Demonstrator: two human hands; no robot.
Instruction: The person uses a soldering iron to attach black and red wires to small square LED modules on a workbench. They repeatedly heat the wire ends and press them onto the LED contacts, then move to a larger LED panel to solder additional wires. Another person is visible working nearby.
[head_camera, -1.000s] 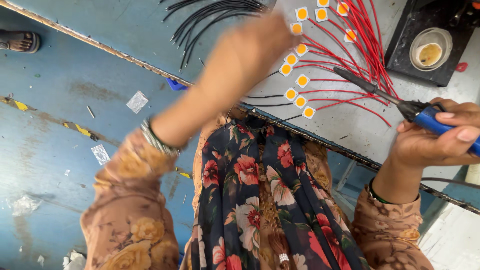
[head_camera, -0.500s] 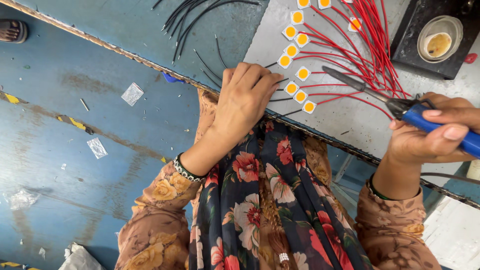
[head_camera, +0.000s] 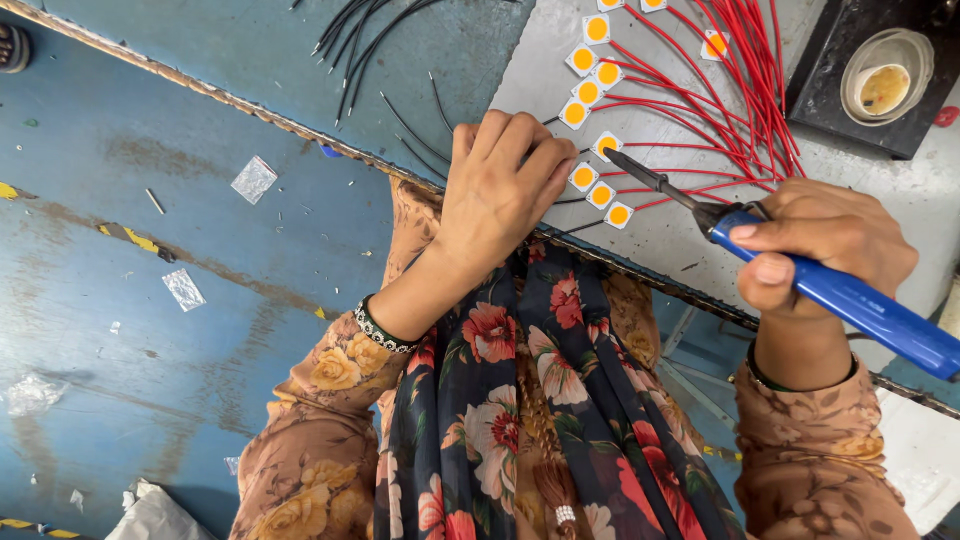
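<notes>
Right hand closed in a full fist round blue plastic handle of soldering iron; thumb laid along the top of the grip, dark metal tip slanting up-left over the grey bench top. Tip stood just beside a small square white chip with a round yellow centre, contact not certain from this angle.

Left hand lay flat at the bench edge, fingers curled down and together, pressing on the surface just beside two more yellow-centred chips; whether a thin black wire was pinned underneath could not be told.

Judgement for doing the step well: wire end to be kept pinned dead flat on the pad, iron laid on pad and wire together, hand braced on the bench, tip kept off the yellow face.

Farther back, a fan of red insulated wires ran from further chips; loose bundle of black wires up-left; black square stand with a pale round cup at far right, well apart from the iron.
</notes>
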